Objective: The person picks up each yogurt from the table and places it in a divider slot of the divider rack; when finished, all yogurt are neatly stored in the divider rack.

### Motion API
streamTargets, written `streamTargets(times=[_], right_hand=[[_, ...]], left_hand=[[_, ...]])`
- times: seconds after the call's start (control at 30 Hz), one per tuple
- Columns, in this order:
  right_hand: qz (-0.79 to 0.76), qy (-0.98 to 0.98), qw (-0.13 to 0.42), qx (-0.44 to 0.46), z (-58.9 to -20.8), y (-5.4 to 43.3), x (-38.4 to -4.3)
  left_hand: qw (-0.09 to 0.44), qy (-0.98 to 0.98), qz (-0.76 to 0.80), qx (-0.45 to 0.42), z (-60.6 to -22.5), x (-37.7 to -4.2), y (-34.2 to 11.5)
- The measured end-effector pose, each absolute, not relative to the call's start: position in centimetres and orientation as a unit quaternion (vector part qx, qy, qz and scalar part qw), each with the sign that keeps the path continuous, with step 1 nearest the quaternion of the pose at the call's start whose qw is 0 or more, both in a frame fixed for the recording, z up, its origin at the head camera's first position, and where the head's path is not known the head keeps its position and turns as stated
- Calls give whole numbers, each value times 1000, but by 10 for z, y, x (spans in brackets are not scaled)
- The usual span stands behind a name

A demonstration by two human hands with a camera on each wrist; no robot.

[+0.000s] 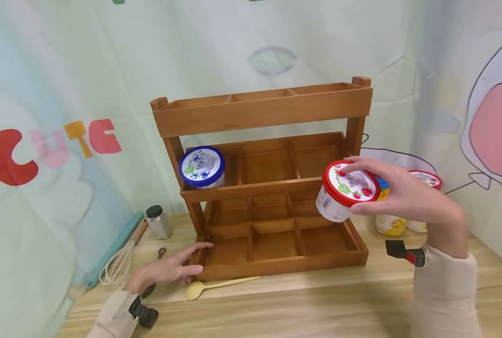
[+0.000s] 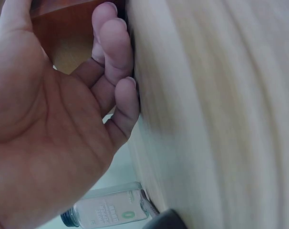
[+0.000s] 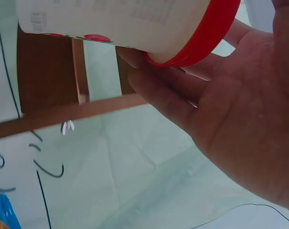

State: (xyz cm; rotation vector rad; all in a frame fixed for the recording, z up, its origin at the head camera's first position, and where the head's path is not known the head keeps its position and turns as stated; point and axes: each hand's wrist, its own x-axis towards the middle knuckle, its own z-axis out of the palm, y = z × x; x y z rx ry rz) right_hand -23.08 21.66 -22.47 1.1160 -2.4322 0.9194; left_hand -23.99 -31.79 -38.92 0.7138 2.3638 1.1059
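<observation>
My right hand (image 1: 411, 195) grips a white tub with a red lid (image 1: 353, 184) by the lid, its fingers and thumb on either side. Red berries are printed on the lid. The tub hangs tilted in front of the right side of a brown wooden tiered shelf (image 1: 263, 110). In the right wrist view, the tub's white side and red rim show. At the shelf's lower left corner, my left hand (image 1: 166, 270) rests with loosely bent fingers against the wood. A tub with a blue lid (image 1: 202, 166) sits in the middle tier's left compartment.
A yellow tub (image 1: 390, 225) and another red-lidded tub (image 1: 425, 178) stand right of the shelf, partly hidden. To its left are a dark-capped jar (image 1: 159, 223), a whisk (image 1: 117, 263), a teal roll (image 1: 113, 249) and a dark spoon (image 1: 161, 252). A pale spoon (image 1: 196, 290) lies in front.
</observation>
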Motion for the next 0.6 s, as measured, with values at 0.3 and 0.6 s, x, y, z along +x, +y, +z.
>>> streamTargets(times=[0.3,0.6], right_hand=[[371,-821,177,395,-224,200,-235],[380,-798,230,407,-224,174,-246]], left_hand=[[226,849,403,257,-390,-242,-316],[225,848,407,253,-389,-240,-319]])
